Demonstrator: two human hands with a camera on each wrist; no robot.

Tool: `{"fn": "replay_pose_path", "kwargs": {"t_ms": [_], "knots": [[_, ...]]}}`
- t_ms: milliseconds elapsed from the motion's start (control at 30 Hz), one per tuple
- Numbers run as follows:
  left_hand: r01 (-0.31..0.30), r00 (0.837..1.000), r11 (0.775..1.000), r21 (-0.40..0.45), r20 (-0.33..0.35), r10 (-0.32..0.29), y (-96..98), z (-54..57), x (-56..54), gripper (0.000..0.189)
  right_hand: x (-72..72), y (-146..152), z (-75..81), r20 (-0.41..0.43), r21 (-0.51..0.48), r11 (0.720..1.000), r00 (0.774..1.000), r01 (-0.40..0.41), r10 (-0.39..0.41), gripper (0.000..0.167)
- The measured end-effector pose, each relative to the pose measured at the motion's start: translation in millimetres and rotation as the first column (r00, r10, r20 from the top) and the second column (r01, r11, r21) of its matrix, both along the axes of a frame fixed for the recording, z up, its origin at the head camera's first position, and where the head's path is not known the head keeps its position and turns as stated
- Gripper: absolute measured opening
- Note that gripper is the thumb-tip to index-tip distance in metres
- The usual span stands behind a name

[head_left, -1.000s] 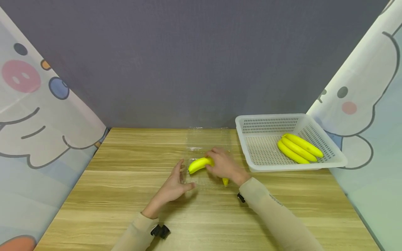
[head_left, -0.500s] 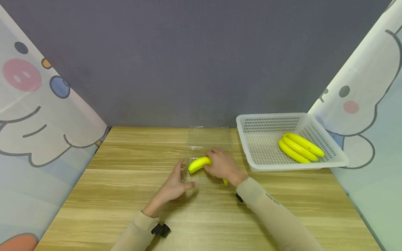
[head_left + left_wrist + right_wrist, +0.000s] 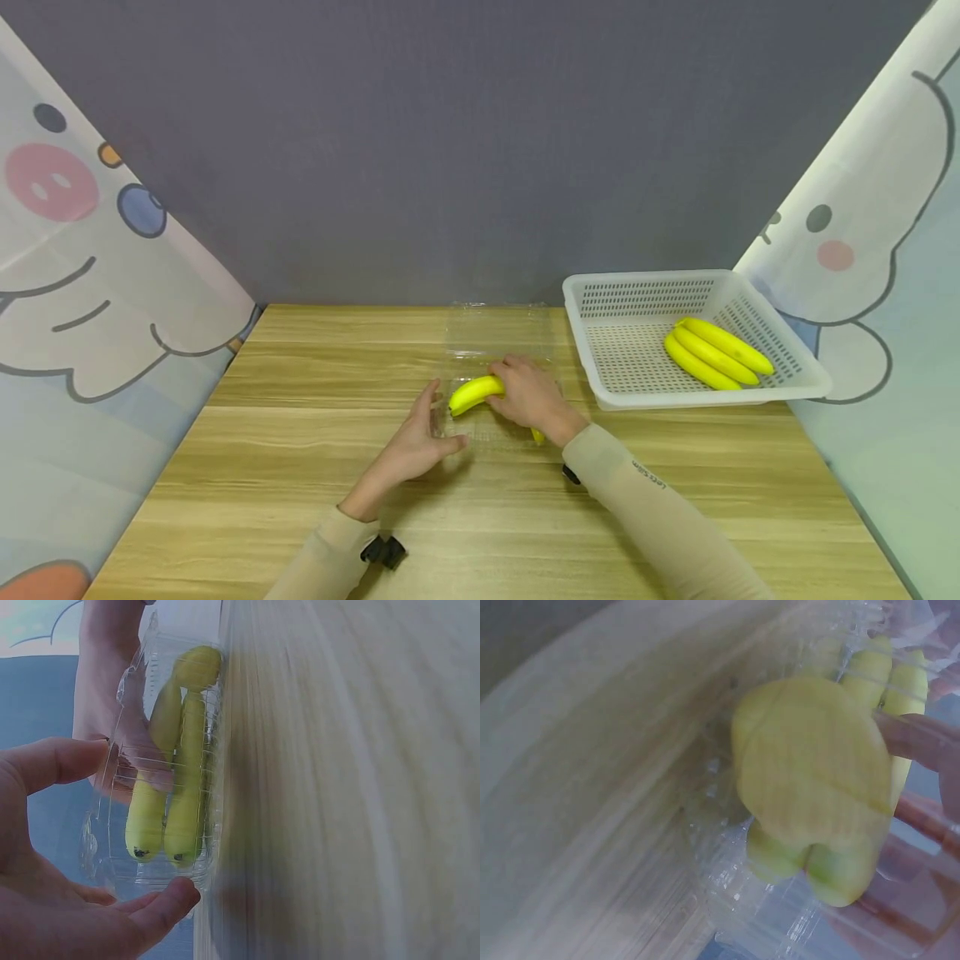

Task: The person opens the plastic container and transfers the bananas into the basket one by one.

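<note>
A clear plastic clamshell box (image 3: pixel 498 332) lies on the wooden table with its lid folded back toward the grey wall. Inside its near half is a bunch of yellow bananas (image 3: pixel 474 394), dark-tipped at the left end. My right hand (image 3: pixel 534 402) grips the bunch from above, covering its middle and stem; a yellow end shows below that hand. At the box's left end, my left hand (image 3: pixel 411 446) holds the corner, thumb along the near side and fingers at the left wall. In the left wrist view, two bananas (image 3: pixel 187 795) show through the wall, low in the box.
To the right stands a white perforated basket (image 3: pixel 693 400) with another bunch of bananas (image 3: pixel 712 354) in its right part. A grey wall (image 3: pixel 480 150) rises behind the table (image 3: pixel 315 433). Panels with cartoon prints flank both sides.
My right hand has shifted slightly left with the bananas, and less of the yellow end below it shows. The left hand and the box have barely moved.
</note>
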State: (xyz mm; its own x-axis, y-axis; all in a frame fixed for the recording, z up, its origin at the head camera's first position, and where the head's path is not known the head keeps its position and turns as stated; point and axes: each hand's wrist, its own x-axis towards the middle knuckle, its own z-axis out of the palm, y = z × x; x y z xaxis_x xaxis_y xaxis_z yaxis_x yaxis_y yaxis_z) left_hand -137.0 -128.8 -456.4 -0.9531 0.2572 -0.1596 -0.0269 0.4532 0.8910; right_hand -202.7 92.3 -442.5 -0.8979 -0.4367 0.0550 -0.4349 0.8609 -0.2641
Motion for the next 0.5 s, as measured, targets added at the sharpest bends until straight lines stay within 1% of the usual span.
{"fn": "replay_pose_path", "kwargs": {"t_ms": [267,500], "knots": [[-0.009,1.000,1.000,-0.005,0.005,0.009,-1.2,-0.8,0.1,0.109,-0.8,1.2,0.8,-0.022,-0.041,0.999,1.000,-0.022,0.021,0.045],[-0.012,1.000,1.000,-0.014,0.002,0.012,-1.2,-0.8,-0.8,0.110,0.3,1.7,1.7,-0.033,-0.063,0.998,0.999,-0.016,0.014,0.045]]}}
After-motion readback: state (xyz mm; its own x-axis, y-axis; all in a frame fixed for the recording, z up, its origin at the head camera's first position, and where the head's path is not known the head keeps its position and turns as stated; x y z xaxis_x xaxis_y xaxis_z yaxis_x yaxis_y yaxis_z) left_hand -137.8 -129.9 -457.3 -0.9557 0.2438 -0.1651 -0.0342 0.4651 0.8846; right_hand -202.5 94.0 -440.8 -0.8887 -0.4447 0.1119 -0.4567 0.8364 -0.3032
